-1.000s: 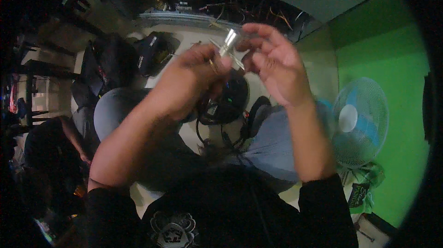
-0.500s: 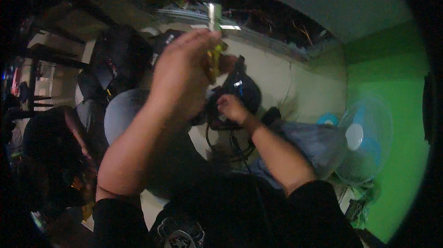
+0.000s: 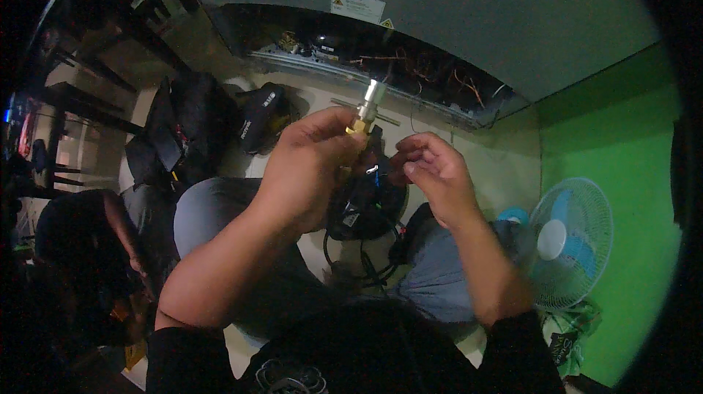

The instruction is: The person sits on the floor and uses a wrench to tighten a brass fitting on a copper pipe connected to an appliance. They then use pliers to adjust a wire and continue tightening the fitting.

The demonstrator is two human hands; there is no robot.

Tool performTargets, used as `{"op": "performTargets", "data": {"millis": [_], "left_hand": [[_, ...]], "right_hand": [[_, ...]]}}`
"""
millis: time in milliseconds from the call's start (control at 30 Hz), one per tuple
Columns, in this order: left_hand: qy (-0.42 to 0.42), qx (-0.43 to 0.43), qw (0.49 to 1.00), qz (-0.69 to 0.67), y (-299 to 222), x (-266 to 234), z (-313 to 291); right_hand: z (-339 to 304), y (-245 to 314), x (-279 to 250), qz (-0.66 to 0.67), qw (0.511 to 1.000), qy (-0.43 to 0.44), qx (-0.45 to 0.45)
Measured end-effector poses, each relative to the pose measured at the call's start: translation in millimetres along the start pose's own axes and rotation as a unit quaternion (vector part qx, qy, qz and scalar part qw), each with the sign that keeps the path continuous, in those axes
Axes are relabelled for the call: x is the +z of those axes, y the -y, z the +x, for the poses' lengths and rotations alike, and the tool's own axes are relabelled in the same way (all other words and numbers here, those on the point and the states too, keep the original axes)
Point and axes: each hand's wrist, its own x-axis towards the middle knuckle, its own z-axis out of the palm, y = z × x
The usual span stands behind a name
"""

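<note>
My left hand (image 3: 311, 160) is closed round a metal fitting (image 3: 364, 117), brass-coloured at its hex part with a silver cylinder at the upper end. The fitting tilts up to the right, and its lower part is hidden by my fingers. To its right, my right hand (image 3: 439, 178) is raised with thumb and fingers curled together. Whatever those fingers hold, if anything, is too dark to make out. Beneath both hands a black bag (image 3: 359, 211) rests on the floor between my legs.
A black hose (image 3: 377, 277) coils below the bag. At the right, a white-caged fan (image 3: 571, 240) stands by the green wall (image 3: 630, 196). Ahead is a grey appliance (image 3: 454, 20) with an opening showing wires. Dark bags (image 3: 194, 116) and another person's arm (image 3: 121, 225) are at the left.
My right hand has left the black bag and risen beside the fitting. My left hand has lowered slightly with the fitting, which now leans right. The view has tilted up towards the appliance.
</note>
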Motion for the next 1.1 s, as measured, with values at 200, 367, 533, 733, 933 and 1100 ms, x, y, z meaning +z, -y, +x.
{"op": "performTargets", "data": {"millis": [200, 367, 533, 733, 933, 1100], "left_hand": [[-0.007, 0.085, 0.980, 0.180, 12.6, 3.5, -3.6], [0.006, 0.103, 0.971, 0.214, 25.3, 4.1, -3.8], [0.007, 0.131, 0.952, 0.278, 28.5, 4.4, -5.2], [-0.024, 0.236, 0.892, 0.386, 31.3, 13.8, -11.3], [-0.021, 0.291, 0.845, 0.448, 31.6, 8.5, -6.3], [0.041, 0.232, 0.893, 0.385, 43.2, 4.3, -10.9]], "right_hand": [[-10.8, 10.7, -8.6, 0.042, 0.995, 0.002, -0.095], [-19.9, 16.7, -6.6, 0.028, 0.993, 0.027, -0.112], [-20.6, 15.5, -7.3, 0.043, 0.986, 0.066, -0.144], [-24.2, 15.3, -6.9, 0.060, 0.984, 0.092, -0.140], [-24.5, 17.0, -1.5, 0.023, 0.989, 0.054, -0.133], [-21.1, 12.3, 1.2, 0.042, 0.983, 0.009, -0.180]]}}
